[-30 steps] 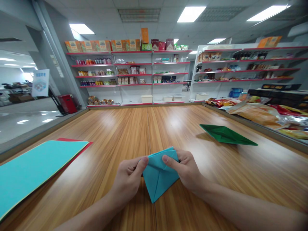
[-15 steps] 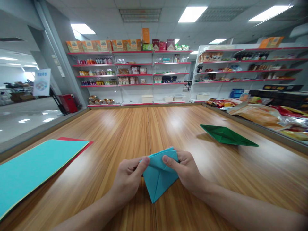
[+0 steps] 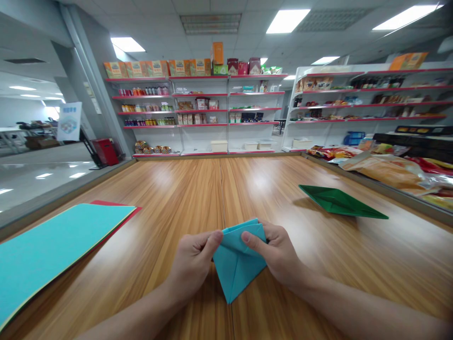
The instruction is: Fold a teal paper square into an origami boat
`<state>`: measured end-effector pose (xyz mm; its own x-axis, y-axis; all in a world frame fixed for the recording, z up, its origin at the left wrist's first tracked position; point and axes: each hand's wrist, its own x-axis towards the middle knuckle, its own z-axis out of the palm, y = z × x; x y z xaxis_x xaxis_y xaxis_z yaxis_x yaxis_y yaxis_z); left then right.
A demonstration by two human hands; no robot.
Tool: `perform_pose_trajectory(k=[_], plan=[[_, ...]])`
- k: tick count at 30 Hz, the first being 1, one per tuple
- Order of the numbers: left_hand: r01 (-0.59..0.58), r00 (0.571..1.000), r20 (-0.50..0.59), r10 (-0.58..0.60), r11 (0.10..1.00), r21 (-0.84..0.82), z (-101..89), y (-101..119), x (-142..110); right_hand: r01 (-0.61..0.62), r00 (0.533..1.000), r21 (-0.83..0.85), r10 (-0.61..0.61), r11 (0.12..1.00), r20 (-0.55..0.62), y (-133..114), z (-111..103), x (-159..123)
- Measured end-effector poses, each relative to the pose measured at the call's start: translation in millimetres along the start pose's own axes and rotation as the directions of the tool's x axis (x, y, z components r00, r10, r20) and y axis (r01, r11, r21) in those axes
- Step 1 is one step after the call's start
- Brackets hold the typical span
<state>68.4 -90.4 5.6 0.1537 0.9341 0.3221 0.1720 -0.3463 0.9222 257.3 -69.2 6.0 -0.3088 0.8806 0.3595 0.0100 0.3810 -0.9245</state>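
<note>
A folded teal paper piece (image 3: 236,267) with a downward point is held just above the wooden table (image 3: 170,208). My left hand (image 3: 193,264) pinches its upper left corner between thumb and fingers. My right hand (image 3: 278,255) grips its upper right side, thumb on the front face and fingers behind. Both hands are closed on the paper.
A stack of flat coloured sheets (image 3: 53,245), teal on top with red beneath, lies at the left. A folded green paper boat (image 3: 339,202) rests at the right. Snack bags (image 3: 389,170) line the right edge. Store shelves (image 3: 205,113) stand beyond the table.
The view has shifted slightly, so hands and paper sit a little lower and to the right. The grip on the teal paper looks the same.
</note>
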Motion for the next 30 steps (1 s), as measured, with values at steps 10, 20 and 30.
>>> perform_pose_trajectory(k=[10,20,30], plan=[[0.035,0.993,-0.101,-0.057,0.977,-0.209,1.6,-7,1,-0.030,1.000,0.052,0.030,0.998,0.008,-1,0,1],[0.053,0.999,0.007,-0.053,0.999,-0.008,-4.1,10,4,0.016,1.000,-0.062,-0.016,0.998,0.002,-3,0,2],[0.050,0.967,0.228,-0.114,0.963,0.267,-6.3,38,15,0.020,0.952,-0.226,0.051,0.974,0.303,-5,13,1]])
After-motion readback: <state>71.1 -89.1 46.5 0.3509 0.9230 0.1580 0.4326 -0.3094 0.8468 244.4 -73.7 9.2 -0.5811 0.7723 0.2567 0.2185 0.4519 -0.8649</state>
